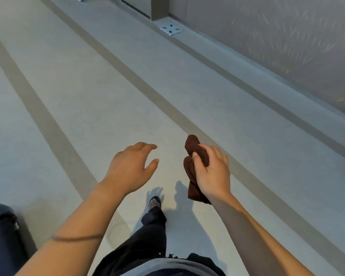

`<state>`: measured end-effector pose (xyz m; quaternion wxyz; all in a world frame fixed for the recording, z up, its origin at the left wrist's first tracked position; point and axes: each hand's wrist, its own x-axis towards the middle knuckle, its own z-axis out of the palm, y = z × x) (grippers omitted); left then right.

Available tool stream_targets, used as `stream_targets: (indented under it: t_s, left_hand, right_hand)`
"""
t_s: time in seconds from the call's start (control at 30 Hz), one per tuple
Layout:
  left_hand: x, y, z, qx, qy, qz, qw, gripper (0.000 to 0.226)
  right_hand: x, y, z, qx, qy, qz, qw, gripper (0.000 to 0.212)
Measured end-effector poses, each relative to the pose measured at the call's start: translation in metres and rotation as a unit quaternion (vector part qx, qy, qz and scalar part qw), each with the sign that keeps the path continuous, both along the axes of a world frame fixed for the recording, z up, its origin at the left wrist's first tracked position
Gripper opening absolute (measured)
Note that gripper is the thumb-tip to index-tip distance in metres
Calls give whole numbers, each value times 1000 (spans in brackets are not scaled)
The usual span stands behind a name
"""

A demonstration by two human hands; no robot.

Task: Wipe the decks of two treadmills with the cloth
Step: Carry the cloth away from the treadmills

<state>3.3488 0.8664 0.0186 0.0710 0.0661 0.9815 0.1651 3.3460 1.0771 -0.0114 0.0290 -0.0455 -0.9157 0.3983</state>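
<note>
Over bare floor (pixel 127 86), my right hand (pixel 211 172) clamps the cloth (pixel 191 148), left hand (pixel 131 166) spread; I'd bunch it flat before reaching 1 treadmill deck

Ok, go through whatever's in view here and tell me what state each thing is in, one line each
Cloth: bunched up, held in the right hand, off the floor.
Right hand: closed on the cloth.
Left hand: open, empty, fingers curled.
Foot: stepped forward on the floor.

No readable text — perhaps blur, no labels
</note>
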Motion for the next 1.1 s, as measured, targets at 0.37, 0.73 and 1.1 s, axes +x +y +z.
stream_targets:
  t_s: [0.37,0.73,1.1]
  left_hand:
    - [-317,24,11,14,58,-39,997,47]
    - [-615,46,2,11,42,-76,996,45]
    - [-869,-14,0,19,2,90,996,46]
  right_hand:
    - [-290,15,10,0,15,-38,999,27]
    - [-587,30,-5,1,56,-50,997,26]
    - [-917,-30,-5,14,21,118,993,27]
